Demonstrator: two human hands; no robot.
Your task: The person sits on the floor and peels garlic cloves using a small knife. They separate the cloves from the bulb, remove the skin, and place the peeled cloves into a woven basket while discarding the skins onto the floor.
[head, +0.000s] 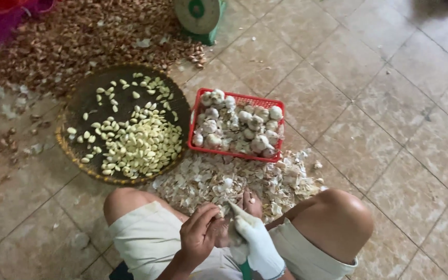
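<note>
At the far left, brown papery skins and small bulbs (68,39) lie strewn over the tiled floor (390,129). Just right of them sits a round woven tray (79,98) with a heap of peeled garlic cloves (141,142) gathered toward its near right side. Beside the tray, touching or nearly touching its rim, stands a red plastic basket (237,98) filled with whole white garlic bulbs (239,127). In front of the basket a pile of pale garlic peelings (219,179) spreads between the person's bare knees. Over the near edge of that pile the bare left hand (198,236) is curled around a small piece of garlic (223,213), mostly hidden by the fingers. Touching it on the right, the white-gloved right hand (255,243) is clenched, forefinger pointing at the same piece; whether it grips anything cannot be told. A green weighing scale (199,15) stands at the top.
</note>
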